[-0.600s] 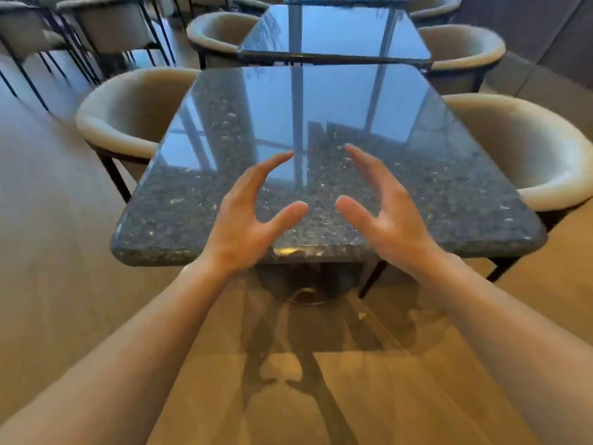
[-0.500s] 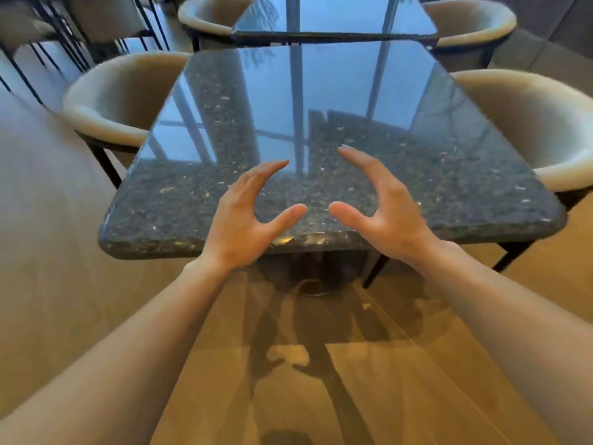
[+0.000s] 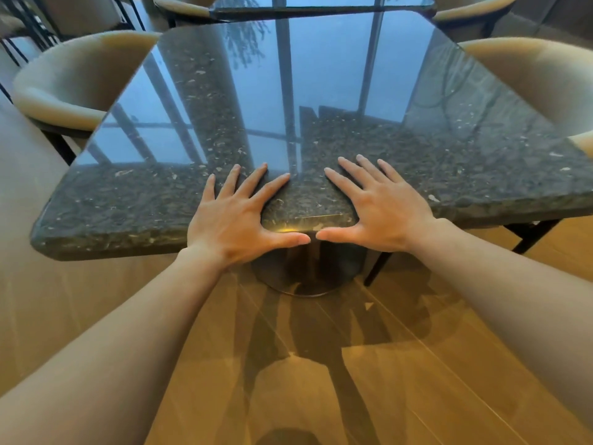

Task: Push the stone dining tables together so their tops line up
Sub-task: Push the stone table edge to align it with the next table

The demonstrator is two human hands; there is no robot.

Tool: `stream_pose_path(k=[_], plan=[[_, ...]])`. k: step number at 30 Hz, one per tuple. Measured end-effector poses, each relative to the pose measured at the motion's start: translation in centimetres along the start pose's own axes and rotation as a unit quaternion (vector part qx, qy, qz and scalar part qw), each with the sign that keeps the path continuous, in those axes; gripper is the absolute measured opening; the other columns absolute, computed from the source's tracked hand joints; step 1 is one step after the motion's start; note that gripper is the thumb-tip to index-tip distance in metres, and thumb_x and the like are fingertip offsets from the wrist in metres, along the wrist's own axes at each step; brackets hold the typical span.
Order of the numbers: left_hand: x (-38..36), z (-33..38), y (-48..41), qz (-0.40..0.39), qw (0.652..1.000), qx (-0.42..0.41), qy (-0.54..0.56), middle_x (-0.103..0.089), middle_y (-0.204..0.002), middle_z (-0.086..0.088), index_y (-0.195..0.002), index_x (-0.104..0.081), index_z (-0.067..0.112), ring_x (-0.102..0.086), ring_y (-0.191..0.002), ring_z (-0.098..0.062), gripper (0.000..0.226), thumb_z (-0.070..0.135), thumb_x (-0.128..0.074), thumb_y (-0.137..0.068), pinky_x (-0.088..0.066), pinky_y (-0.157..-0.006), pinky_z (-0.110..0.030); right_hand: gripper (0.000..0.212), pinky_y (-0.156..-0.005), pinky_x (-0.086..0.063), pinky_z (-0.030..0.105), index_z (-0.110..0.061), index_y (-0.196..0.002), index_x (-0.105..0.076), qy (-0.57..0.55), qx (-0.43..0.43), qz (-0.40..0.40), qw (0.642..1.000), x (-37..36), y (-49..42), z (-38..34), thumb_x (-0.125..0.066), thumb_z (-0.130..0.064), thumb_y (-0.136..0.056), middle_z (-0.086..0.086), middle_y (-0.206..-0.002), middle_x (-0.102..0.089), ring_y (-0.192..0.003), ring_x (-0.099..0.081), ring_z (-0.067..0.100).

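A dark grey stone table (image 3: pixel 199 200), flecked with pale speckles, mirrors blue window light. Beige upholstered chairs (image 3: pixel 64 88) with black legs flank the table, above a warm brown wood-plank floor (image 3: pixel 401 380).

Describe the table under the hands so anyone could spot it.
Between beige chairs stand two dark stone tables. The near table fills mid-frame; the far table is a sliver at top. Only the near one bears the left hand and right hand.
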State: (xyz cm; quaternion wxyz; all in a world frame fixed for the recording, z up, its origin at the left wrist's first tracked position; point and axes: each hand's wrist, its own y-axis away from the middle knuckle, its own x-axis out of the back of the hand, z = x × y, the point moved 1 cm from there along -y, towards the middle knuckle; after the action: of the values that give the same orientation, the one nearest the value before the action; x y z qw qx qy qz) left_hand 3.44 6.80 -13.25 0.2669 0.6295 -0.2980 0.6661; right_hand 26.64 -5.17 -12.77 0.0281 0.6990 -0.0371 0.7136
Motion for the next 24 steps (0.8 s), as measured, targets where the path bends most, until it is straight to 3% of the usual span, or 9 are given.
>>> stream_pose_path(k=[6,18,24], plan=[[-0.02,0.20,-0.27,-0.002,1.000,0.003,-0.016,0.000,-0.180,0.008,-0.162,0.008,0.056,-0.003,-0.166,-0.032,0.119,0.112,-0.003,-0.057,-0.007,-0.132,-0.060,0.127,-0.127,-0.013,0.068,-0.038,-0.167,0.001,0.060,-0.035,-0.002,0.998,-0.29,-0.05,-0.34,0.003,-0.110,-0.062,0.004,-0.178,-0.008,-0.162,-0.010,0.042],[-0.38,-0.12,-0.95,0.022,0.999,-0.009,-0.027,-0.009,-0.179,0.010,-0.163,0.000,0.057,-0.011,-0.165,-0.034,0.121,0.114,-0.002,-0.056,-0.019,-0.128,-0.064,0.126,-0.126,-0.022,0.064,-0.040,-0.167,-0.008,0.083,-0.027,0.031,0.996,-0.59,-0.70,0.08,0.001,-0.110,-0.063,0.002,-0.176,-0.019,-0.160,-0.022,0.039],[-0.25,0.05,-0.91,0.022,0.999,-0.010,-0.031,-0.010,-0.179,0.010,-0.163,-0.001,0.057,-0.012,-0.165,-0.034,0.122,0.114,-0.003,-0.056,-0.018,-0.128,-0.063,0.130,-0.126,-0.020,0.064,-0.039,-0.167,-0.010,0.064,-0.026,0.027,0.997,-0.54,-0.52,0.11,0.001,-0.111,-0.059,0.003,-0.176,-0.020,-0.161,-0.019,0.039]])
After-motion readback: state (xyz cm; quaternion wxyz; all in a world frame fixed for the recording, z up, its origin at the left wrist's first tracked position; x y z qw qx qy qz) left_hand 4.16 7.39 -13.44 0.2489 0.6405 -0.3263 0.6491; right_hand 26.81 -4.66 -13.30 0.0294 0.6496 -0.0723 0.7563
